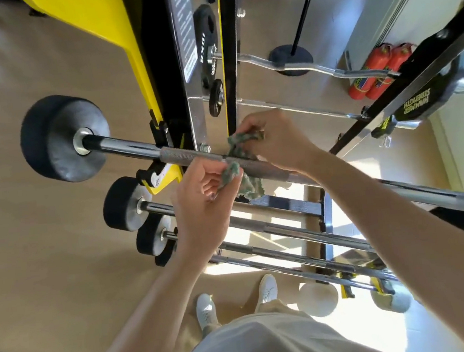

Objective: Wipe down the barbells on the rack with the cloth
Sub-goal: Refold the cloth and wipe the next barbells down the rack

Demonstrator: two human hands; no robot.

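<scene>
Both hands (275,139) grip the cloth (240,157), seemingly draped over the barbell (188,156) running left-right.

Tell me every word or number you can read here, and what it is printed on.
"10KG", seen sideways: on the black weight plate hung on the rack.
"HAMMER STRENGTH", seen upside down in yellow: on the black rack arm at the right.
White placard on the upright: print too small to read.
Red fire extinguishers: labels blurred.

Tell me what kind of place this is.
Most likely a gym's weights area: fixed-weight barbells sit stacked on a rack, a weight plate hangs on a yellow and black machine, and a curl bar rests behind.
</scene>
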